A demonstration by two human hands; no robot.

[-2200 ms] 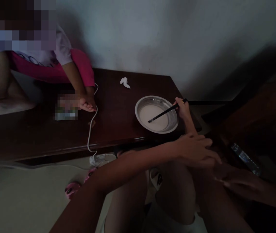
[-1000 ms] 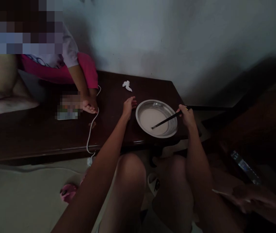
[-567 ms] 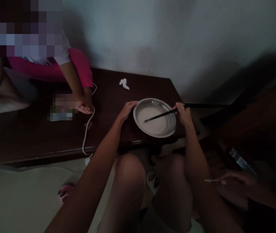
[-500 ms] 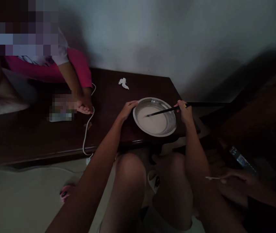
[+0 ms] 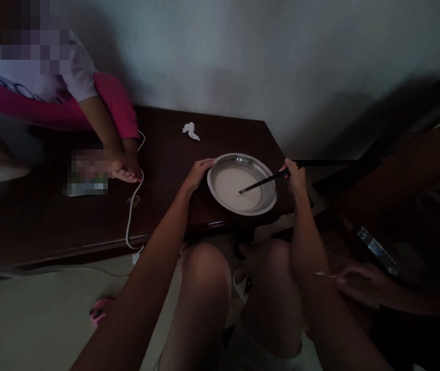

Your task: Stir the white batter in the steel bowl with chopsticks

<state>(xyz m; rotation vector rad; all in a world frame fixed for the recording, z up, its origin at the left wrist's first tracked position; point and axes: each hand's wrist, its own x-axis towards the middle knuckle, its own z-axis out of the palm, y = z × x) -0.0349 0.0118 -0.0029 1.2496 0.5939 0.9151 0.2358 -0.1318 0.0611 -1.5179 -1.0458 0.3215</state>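
Observation:
A shallow metal plate (image 5: 270, 197) with pale liquid batter sits near the front right edge of a dark wooden table (image 5: 49, 221). My left hand (image 5: 197, 172) curls round the plate's left rim and holds it. My right hand (image 5: 294, 176) is closed on dark chopsticks (image 5: 260, 183), whose tips dip into the batter near the plate's middle.
Another person in pink sits on the table's left, a hand (image 5: 126, 169) resting by a white cable (image 5: 131, 201). A crumpled tissue (image 5: 191, 131) lies at the back. At lower right someone else's hand (image 5: 359, 283) holds a thin stick near a phone (image 5: 377, 250). Sandals lie on the floor.
My left hand came up from my lap and took hold of the plate's left rim. The chopsticks' tips have swept around in the batter. The other person's hand at lower right shifted.

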